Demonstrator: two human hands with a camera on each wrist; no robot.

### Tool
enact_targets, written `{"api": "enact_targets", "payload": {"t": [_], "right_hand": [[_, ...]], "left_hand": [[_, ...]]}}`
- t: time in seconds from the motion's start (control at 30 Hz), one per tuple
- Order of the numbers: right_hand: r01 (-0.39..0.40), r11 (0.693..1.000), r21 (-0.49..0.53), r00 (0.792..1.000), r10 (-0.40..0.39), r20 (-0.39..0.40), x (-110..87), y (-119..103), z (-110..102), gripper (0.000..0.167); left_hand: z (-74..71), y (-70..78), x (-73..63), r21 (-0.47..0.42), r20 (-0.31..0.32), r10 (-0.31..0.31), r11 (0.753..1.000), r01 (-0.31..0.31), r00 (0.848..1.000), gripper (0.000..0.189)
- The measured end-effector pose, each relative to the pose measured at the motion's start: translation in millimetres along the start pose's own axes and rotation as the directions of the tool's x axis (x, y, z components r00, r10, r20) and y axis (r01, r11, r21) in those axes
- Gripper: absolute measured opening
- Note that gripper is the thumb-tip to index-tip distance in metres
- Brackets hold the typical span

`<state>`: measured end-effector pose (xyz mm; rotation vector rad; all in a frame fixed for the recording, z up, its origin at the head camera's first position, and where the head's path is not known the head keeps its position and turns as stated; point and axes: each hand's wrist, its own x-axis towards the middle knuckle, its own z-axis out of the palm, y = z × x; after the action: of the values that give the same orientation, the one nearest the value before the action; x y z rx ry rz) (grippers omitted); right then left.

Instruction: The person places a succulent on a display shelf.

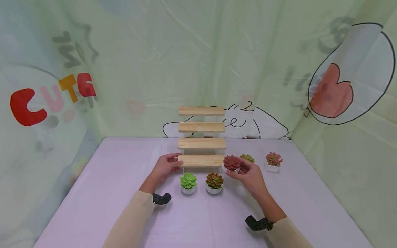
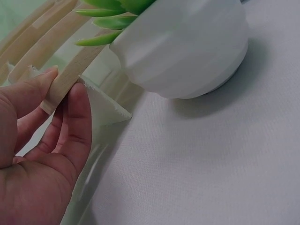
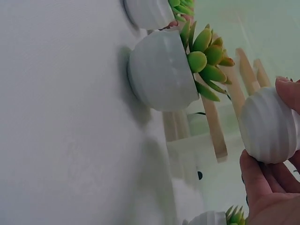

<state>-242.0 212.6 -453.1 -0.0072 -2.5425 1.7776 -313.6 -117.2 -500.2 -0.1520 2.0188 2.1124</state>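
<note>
A small stand with several stepped wooden shelves (image 1: 201, 161) rises at the back of the table. My left hand (image 1: 167, 167) pinches the left end of its lowest shelf between thumb and fingers, as the left wrist view shows up close. At the shelf's right end, my right hand (image 1: 250, 175) holds a potted red succulent (image 1: 231, 162) by its white ribbed pot (image 3: 269, 125), raised off the table. In front of the stand sit a bright green succulent (image 1: 188, 181) and a brownish-green succulent (image 1: 214, 181), each in a round white pot.
Behind my right hand a yellow-green succulent (image 1: 247, 158) shows partly. Farther right, a pinkish-red succulent (image 1: 274, 159) stands in a white angular pot. A pale cloth covers the table (image 1: 102, 193), and printed curtains (image 1: 198, 51) enclose it at the back and sides.
</note>
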Motion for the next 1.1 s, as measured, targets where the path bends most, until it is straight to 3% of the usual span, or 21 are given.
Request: {"api": "enact_targets", "payload": {"t": [0.27,0.67,1.1], "right_hand": [[0.064,0.998,0.009,0.997,-0.064,0.031,7.9,-14,10,0.068],[0.045,0.999,0.002,0.997,-0.045,0.059,30.4,-35,25,0.07],[0.094,0.994,0.05,0.993,-0.097,0.072,57.7,-56,39,0.071]], "left_hand": [[3.0,2.7,-2.1,-0.011,0.014,0.012,1.0,-0.012,1.0,0.047],[-1.6,3.4,-1.5,-0.003,0.003,-0.013,1.0,0.013,1.0,0.05],[-0.2,3.0,-1.7,-0.018,0.014,-0.014,1.0,0.015,1.0,0.049]]}}
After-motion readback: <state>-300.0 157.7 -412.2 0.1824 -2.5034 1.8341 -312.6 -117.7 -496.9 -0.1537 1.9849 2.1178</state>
